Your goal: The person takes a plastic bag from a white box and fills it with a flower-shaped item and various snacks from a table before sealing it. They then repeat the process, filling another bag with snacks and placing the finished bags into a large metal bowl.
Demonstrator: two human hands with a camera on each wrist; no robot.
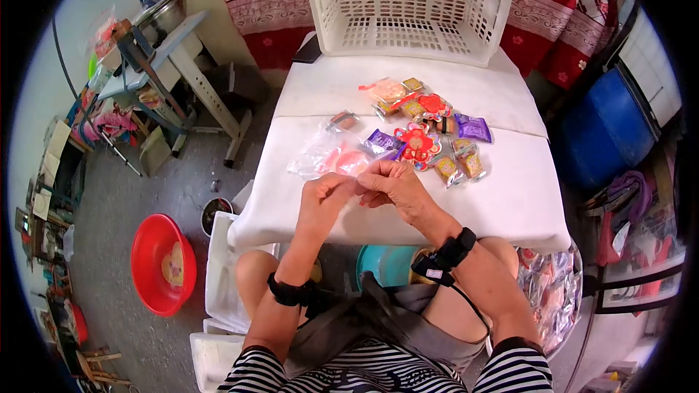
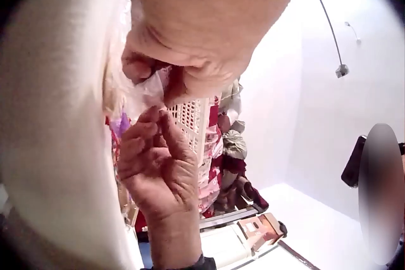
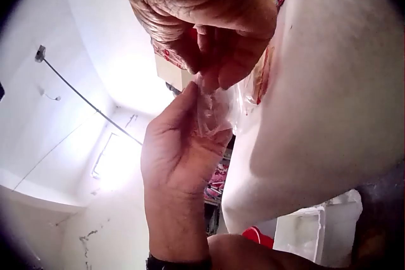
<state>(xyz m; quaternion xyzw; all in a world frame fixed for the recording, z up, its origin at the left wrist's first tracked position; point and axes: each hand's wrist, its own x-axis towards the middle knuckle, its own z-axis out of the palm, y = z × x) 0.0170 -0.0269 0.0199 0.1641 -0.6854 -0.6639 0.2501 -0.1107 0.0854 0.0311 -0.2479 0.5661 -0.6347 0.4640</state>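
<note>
A clear plastic bag (image 1: 312,154) lies on the white-covered table just beyond both hands, with something pink and round in or under it. My left hand (image 1: 322,202) pinches the bag's near edge between thumb and fingers. Close against it, my right hand (image 1: 402,191) pinches the same edge, fingers curled. The right wrist view shows the crinkled plastic (image 3: 216,110) stretching between the two sets of fingertips. Beyond the hands lie a red flower-shaped piece (image 1: 418,144), purple packets (image 1: 473,128) and several small wrapped cakes (image 1: 470,160).
A white plastic crate (image 1: 415,47) lies on its side at the table's far end. On the floor to the left is a red basin (image 1: 162,266). White tubs (image 1: 218,356) stand by the left leg, and a container of shiny wrapped packets (image 1: 551,291) is at the right.
</note>
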